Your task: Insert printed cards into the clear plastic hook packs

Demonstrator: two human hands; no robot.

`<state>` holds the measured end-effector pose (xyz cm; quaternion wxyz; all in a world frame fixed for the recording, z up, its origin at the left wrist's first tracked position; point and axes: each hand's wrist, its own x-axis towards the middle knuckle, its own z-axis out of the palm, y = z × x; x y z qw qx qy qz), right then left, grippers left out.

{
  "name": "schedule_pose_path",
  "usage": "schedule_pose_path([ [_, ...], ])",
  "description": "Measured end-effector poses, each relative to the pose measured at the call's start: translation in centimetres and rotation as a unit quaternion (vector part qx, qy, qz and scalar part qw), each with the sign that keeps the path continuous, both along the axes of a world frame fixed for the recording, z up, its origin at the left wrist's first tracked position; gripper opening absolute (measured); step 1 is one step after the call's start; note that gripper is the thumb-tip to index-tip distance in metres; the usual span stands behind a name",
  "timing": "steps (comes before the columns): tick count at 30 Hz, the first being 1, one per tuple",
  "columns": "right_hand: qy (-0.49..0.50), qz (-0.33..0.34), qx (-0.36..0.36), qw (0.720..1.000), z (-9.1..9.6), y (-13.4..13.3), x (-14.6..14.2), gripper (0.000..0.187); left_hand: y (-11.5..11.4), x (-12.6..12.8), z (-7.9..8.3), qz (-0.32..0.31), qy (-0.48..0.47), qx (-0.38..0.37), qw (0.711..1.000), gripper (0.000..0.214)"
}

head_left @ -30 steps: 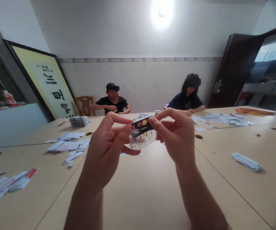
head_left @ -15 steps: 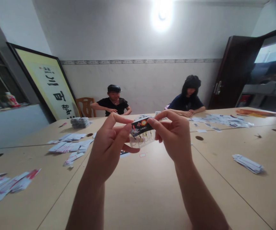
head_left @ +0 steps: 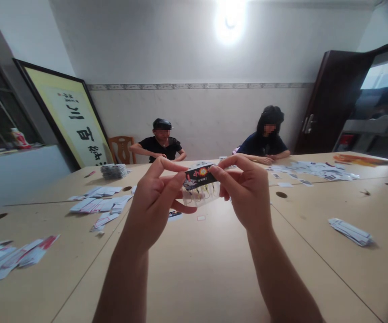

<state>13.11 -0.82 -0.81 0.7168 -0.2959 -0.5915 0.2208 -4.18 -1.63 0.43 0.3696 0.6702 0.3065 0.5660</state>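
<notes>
Between my two hands is a small clear packet of fish hooks (head_left: 202,194) with a black printed card (head_left: 199,177) along its top. Several hooks with yellowish parts show through the plastic. My left hand (head_left: 158,197) pinches the left end, thumb in front and fingers behind. At the upper right corner, my right hand (head_left: 246,193) grips the card between thumb and index finger. The packet is held up above the table, tilted slightly with its right side higher. Below it on the table lie a dark printed card (head_left: 175,215) and a small red-bordered label (head_left: 201,218).
Paper packets (head_left: 101,205) lie spread on the left of the wooden table (head_left: 194,278), with a stack (head_left: 113,171) behind them. A bundle (head_left: 350,232) lies at right, and scattered packets (head_left: 315,170) beyond. Two people sit across the table.
My hands keep their pinch on the packet, which has barely moved. The whole view has shifted slightly.
</notes>
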Motion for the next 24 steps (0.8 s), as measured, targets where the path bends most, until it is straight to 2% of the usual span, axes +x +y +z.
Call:
schedule_pose_path([
  [4,-0.005,0.001,0.002,1.000,0.0,-0.1,0.0,0.022,0.5,-0.2,-0.2,-0.018,-0.012,0.001,1.000,0.023],
  [10,-0.013,0.004,0.012,1.000,-0.1,0.1,0.0,0.022,0.8,-0.3,-0.2,-0.003,-0.013,-0.006,1.000,0.025],
  [24,-0.018,-0.033,0.002,0.999,-0.1,0.1,-0.3,0.023,-1.1,0.7,0.6,0.025,0.012,0.007,1.000,0.026],
])
